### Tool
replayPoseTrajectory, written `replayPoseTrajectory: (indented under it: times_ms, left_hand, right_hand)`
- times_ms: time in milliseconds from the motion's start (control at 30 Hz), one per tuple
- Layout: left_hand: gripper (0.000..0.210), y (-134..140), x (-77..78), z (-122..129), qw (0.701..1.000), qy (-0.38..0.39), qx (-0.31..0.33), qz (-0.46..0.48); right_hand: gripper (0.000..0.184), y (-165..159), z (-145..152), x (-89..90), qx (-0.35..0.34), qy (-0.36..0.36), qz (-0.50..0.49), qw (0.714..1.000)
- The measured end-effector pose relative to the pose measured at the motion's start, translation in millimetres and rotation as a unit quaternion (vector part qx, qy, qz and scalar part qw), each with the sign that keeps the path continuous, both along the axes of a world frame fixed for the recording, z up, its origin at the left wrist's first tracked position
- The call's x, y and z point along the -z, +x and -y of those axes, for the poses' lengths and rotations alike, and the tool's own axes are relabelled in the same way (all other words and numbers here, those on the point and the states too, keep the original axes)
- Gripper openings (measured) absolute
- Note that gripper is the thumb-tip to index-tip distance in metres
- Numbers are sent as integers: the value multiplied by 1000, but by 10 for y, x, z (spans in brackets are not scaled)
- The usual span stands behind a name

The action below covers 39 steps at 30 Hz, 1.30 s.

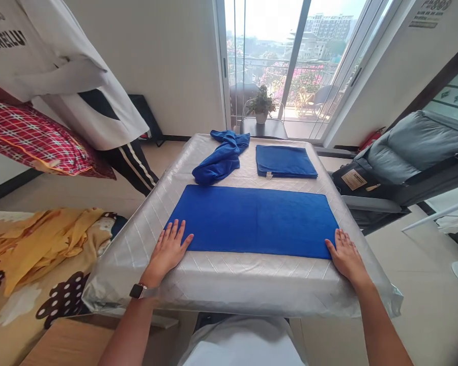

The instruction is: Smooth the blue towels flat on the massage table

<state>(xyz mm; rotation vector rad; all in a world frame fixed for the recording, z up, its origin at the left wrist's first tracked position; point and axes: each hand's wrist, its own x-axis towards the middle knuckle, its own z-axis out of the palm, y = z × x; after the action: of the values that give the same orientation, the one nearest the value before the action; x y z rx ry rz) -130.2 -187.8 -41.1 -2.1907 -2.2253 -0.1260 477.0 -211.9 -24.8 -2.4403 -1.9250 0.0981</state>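
Note:
A blue cloth [255, 221] lies flat as a long rectangle across the table, with a faint crease down its middle. My left hand [170, 247] rests palm down on its near left corner, fingers spread. On the near right corner lies my right hand [344, 254], also open, its fingers stretched out. Beyond the flat cloth, a crumpled blue cloth [223, 157] lies at the far left of the table. To the right of that is a neatly folded blue cloth [286, 161] with a small white tag on its near edge.
A silver quilted cover [229, 279] drapes over the table. At left stands a person in white [72, 76] holding a red plaid pillow [41, 142], near a bed with yellow fabric [53, 239]. A grey recliner [412, 147] stands at right; a potted plant [261, 107] is beyond the table.

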Motion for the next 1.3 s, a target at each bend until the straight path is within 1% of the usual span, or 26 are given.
replayPoseTrajectory:
  times_ms: [67,167,233,300,333,367,400,467,500,533,567,600,633,667,733,767,833,933,1033,1100,1133,1200,1300]
  left_hand:
    - [80,-45,25,13,1000,-3,2,1]
    - [80,-85,15,17,1000,-5,-4,6]
    - [83,-73,-45,-7,1000,-1,-18,15]
    - [86,65,-165,-71,999,19,-23,27]
    - [86,206,-244,-121,999,33,-11,34]
    - [85,398,-329,-181,998,47,14,41]
    - [83,636,-410,-248,996,58,53,49]
    - [78,1188,-532,-390,982,52,169,70]
    - [76,1464,-562,-453,972,48,215,79]
    - [74,1714,-568,-506,962,44,256,85]
    - [73,1923,-553,-546,954,41,285,87]
    - [73,2078,-522,-574,950,34,298,89]
    - [73,2177,-481,-590,948,27,305,88]
    - [73,2219,-437,-599,948,19,306,86]
    - [74,2152,-357,-596,952,7,297,81]
    - [75,2053,-327,-588,954,4,289,78]
    - [75,1753,-285,-555,962,3,266,69]
    - [75,1100,-211,-470,979,6,203,38]
    - [80,381,-64,-365,995,13,99,1]
    - [81,12,53,-306,999,15,35,-7]
    - [82,-114,104,-284,1000,14,20,-8]
    - [81,-250,177,-254,1000,14,12,-9]
    - [80,-276,201,-237,1000,21,20,-3]
  right_hand:
    - [83,104,28,23,0,6,-6,1000]
    - [82,109,48,20,-5,16,-6,1000]
    - [81,21,32,-31,-4,37,1,999]
    - [78,-193,-32,-138,-11,72,7,997]
    - [76,-362,-86,-210,-20,90,6,996]
    - [74,-573,-154,-288,-39,102,1,994]
    - [72,-817,-232,-364,-68,107,-7,992]
    - [69,-1358,-398,-476,-159,89,-29,983]
    - [68,-1620,-474,-500,-210,72,-39,974]
    - [67,-1854,-538,-502,-252,54,-47,965]
    - [66,-2050,-587,-483,-281,35,-54,958]
    - [66,-2198,-622,-449,-293,17,-58,954]
    - [66,-2295,-643,-407,-285,6,-59,957]
    - [67,-2343,-652,-364,-277,-4,-58,959]
    - [69,-2301,-645,-289,-262,-16,-52,963]
    - [69,-2216,-633,-259,-256,-19,-47,965]
    - [71,-1927,-594,-208,-235,-19,-37,971]
    - [71,-1238,-495,-108,-177,-3,-13,984]
    - [74,-450,-357,36,-102,15,17,994]
    - [76,-53,-271,128,-79,34,21,996]
    - [76,79,-238,165,-74,38,17,996]
    - [78,217,-199,217,-68,43,8,997]
    - [80,255,-193,262,-65,44,-11,997]
